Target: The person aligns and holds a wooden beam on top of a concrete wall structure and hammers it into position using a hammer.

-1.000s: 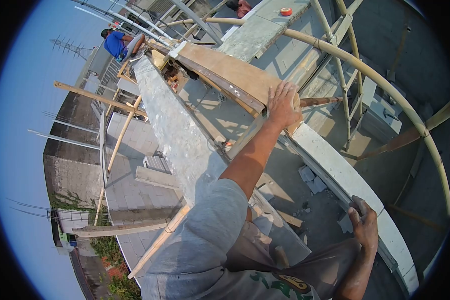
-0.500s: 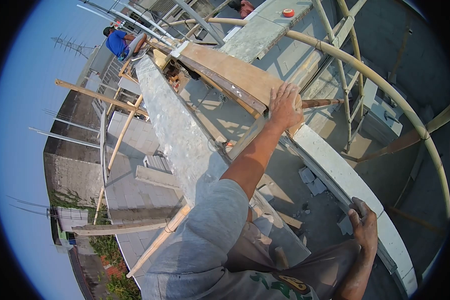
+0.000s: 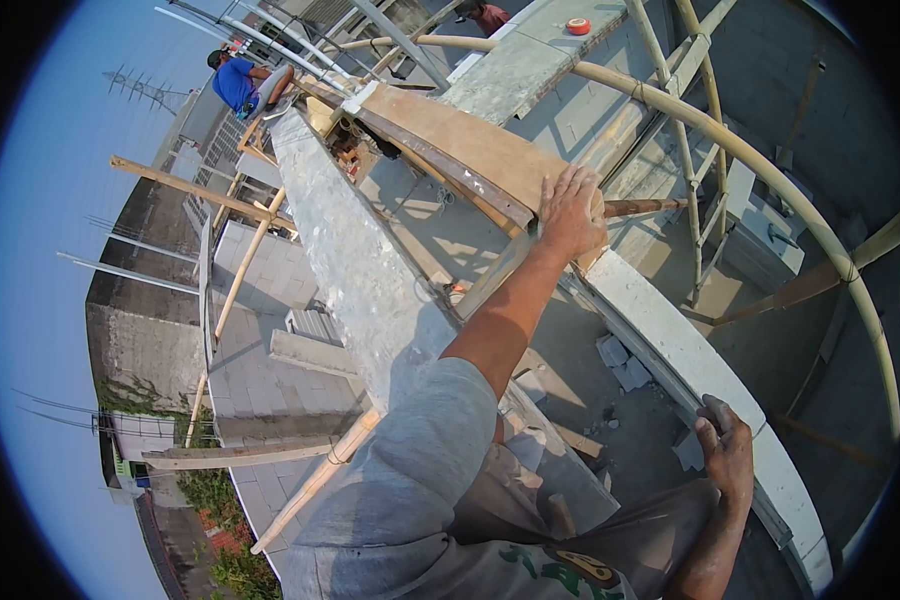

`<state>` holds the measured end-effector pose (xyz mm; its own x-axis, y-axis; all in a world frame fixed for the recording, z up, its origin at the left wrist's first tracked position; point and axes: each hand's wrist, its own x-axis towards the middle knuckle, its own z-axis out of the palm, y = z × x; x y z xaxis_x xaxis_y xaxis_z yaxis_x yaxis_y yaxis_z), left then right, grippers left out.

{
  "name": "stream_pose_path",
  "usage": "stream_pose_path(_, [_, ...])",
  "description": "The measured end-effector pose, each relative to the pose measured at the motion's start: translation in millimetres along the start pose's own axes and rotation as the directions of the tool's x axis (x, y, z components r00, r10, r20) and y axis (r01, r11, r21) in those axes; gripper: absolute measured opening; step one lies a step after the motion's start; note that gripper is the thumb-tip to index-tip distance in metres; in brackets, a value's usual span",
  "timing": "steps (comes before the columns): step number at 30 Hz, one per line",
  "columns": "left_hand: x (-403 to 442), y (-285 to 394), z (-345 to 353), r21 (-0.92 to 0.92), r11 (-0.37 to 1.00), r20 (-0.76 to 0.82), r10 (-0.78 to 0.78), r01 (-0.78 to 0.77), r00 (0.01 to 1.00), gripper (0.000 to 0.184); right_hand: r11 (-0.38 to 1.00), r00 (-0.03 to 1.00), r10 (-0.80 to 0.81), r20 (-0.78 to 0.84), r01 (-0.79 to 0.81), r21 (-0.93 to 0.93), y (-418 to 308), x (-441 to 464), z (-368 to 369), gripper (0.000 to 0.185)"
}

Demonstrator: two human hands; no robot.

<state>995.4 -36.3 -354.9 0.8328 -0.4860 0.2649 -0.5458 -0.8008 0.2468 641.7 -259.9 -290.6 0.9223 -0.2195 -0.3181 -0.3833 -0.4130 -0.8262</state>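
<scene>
My left hand [image 3: 573, 212] lies on the near end of a tan plywood board [image 3: 470, 138], its fingers stretched out over the corner. Along that board's side runs a brown, weathered timber edge [image 3: 460, 180]. Lower right, my right hand [image 3: 727, 452] rests against the inner edge of a narrow wall top of pale blocks [image 3: 675, 325]. Its thumb stands apart from the bent fingers, and no tool shows in it. The undersides of both hands are hidden.
A rough mortar-covered wall top [image 3: 345, 250] runs left of my arm. Bamboo poles [image 3: 770, 150] cross at right. Broken block pieces [image 3: 622, 362] lie on the floor below. A red tape roll [image 3: 577, 26] sits on a far slab. A person in blue [image 3: 235, 85] sits at upper left.
Both my hands have stayed in place. At the top edge, a partly visible person in reddish clothing has shifted slightly.
</scene>
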Motion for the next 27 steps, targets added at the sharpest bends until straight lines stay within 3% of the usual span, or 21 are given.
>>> stream_pose_path(15, [0.2, -0.6, 1.2, 0.02, 1.0, 0.003, 0.0, 0.0, 1.0, 0.065, 1.0, 1.0, 0.004, 0.009, -0.004, -0.023, -3.4, 1.4, -0.6, 0.039])
stream_pose_path(21, [-0.7, 0.2, 3.1, -0.048, 0.998, -0.082, 0.023, -0.027, 0.996, 0.066, 1.0, 1.0, 0.013, 0.002, -0.013, -0.014, -2.0, 2.0, 0.2, 0.043])
stream_pose_path(27, [-0.3, 1.1, -1.4, 0.019, 1.0, 0.004, 0.005, -0.006, 1.0, 0.064, 1.0, 1.0, 0.014, 0.008, -0.014, -0.023, -4.0, 3.0, -0.7, 0.043])
